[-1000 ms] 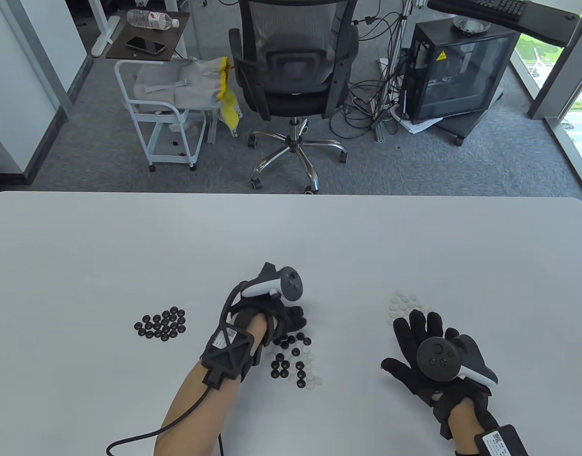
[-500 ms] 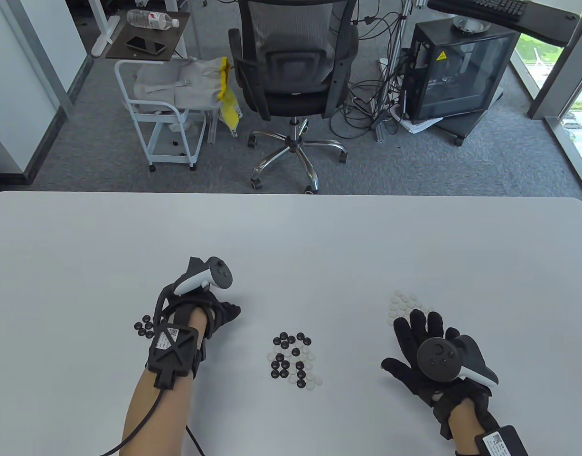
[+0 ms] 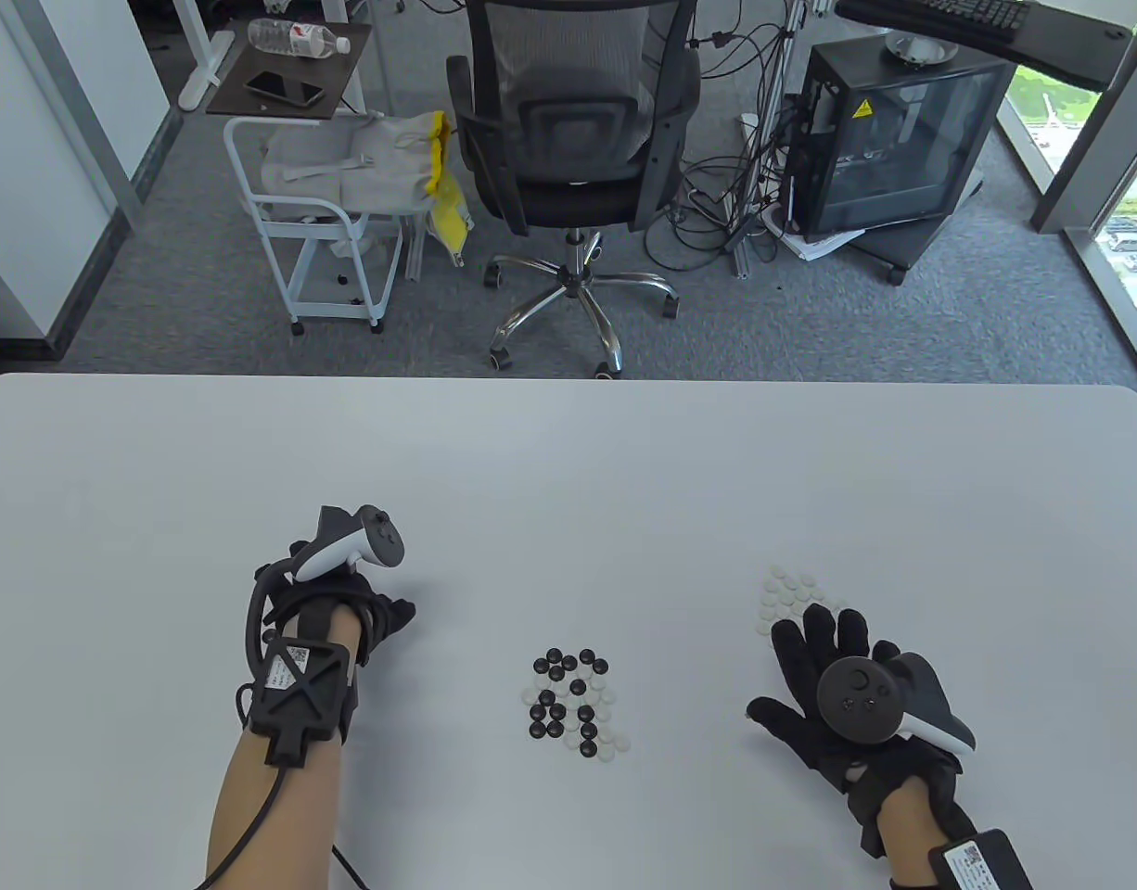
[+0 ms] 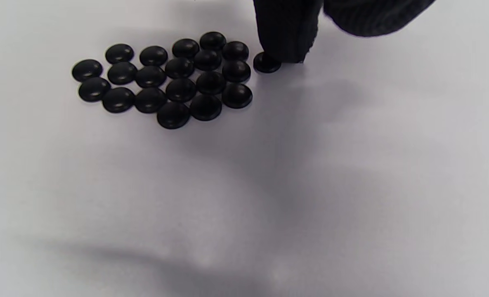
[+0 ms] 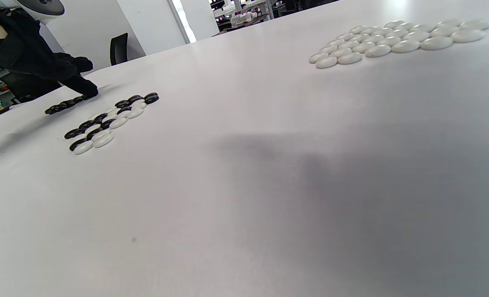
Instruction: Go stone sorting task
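Go stones are all over the white table (image 3: 568,482) in three patches, so biggest first: the mixed pile (image 3: 573,703) sits dead centre, black and white jumbled and touching. Off to my left is the black group (image 4: 166,78), packed tight in rows, and on the far right the white group (image 5: 397,39), just past my right hand (image 3: 833,695), which lies flat with fingers spread, holding nothing.

My left hand (image 3: 346,616) is over the black group. From the left wrist view, one fingertip (image 4: 285,41) is on top of a single black stone (image 4: 265,64) right at the group's edge. I can't tell whether the hand is pinching it or just pressing it.

Handling-wise, I'd guess these are light, hard, glossy little domes, so slippery and quick to skate on this smooth table. I'd pinch each one across its rim with thumb and forefinger, or press on top and slide it.
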`<state>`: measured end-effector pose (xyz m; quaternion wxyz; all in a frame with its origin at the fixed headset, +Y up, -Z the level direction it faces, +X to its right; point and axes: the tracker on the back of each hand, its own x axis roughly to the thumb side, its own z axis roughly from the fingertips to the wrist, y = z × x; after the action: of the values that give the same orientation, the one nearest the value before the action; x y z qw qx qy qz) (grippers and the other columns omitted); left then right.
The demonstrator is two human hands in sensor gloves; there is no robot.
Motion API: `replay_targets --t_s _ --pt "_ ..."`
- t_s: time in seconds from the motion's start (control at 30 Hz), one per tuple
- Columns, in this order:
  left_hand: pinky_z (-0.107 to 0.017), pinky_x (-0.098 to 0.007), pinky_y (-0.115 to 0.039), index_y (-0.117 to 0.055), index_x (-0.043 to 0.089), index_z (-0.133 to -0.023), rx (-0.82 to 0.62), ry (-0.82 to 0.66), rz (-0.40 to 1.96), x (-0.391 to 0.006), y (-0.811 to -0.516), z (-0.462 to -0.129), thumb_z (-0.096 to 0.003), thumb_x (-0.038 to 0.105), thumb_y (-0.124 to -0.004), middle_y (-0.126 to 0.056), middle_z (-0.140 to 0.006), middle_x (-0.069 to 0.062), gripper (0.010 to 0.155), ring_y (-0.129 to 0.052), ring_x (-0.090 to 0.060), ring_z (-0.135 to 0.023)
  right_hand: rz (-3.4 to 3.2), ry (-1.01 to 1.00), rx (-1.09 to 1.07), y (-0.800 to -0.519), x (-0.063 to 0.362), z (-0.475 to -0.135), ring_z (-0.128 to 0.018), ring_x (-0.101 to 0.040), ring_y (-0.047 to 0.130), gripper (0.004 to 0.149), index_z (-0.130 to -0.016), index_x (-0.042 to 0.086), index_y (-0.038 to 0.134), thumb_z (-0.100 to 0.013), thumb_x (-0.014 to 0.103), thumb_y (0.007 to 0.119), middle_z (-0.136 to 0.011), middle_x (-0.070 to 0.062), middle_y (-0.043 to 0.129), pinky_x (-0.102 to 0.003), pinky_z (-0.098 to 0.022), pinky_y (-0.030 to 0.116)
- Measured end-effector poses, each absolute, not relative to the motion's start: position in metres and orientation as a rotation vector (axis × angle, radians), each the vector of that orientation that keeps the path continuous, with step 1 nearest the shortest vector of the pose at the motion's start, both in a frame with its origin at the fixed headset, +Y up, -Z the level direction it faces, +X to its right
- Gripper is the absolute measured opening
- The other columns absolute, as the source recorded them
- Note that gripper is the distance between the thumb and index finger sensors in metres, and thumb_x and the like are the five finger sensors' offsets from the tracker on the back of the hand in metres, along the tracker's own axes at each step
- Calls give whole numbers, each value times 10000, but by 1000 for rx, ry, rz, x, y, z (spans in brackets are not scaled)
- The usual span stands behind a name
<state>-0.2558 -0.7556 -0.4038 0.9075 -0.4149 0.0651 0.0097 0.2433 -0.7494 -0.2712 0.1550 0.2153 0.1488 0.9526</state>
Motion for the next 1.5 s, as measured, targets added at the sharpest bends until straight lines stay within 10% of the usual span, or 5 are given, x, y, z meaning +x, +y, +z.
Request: replay_targets --t_s 0.8,1.13,1.5 --pt "-556 -826 -59 -516 326 -1151 -815 -540 -49 -79 -743 -367 -514 562 -525 95 -1126 -228 680 145 -545 -932 2721 418 622 -749 244 -272 -882 -695 -74 865 -1162 -81 147 -654 506 528 -1072 -487 -11 -894 -526 67" --pt "-549 -826 -37 -413 348 -1163 -848 -498 -27 -64 -773 -379 -498 565 -482 136 -1112 -229 703 175 -541 -920 2717 419 624 -749 245 -271 -883 -694 -73 866 -1162 -80 149 -652 507 531 -1073 -484 -12 -895 -526 66" --pt "-546 -819 -34 -539 363 -1137 -860 -165 69 -169 -764 -406 -492 559 -495 91 -1129 -212 676 152 -536 -933 2706 418 616 -748 248 -271 -883 -696 -73 864 -1165 -82 157 -653 506 531 -1074 -485 -8 -894 -527 68"
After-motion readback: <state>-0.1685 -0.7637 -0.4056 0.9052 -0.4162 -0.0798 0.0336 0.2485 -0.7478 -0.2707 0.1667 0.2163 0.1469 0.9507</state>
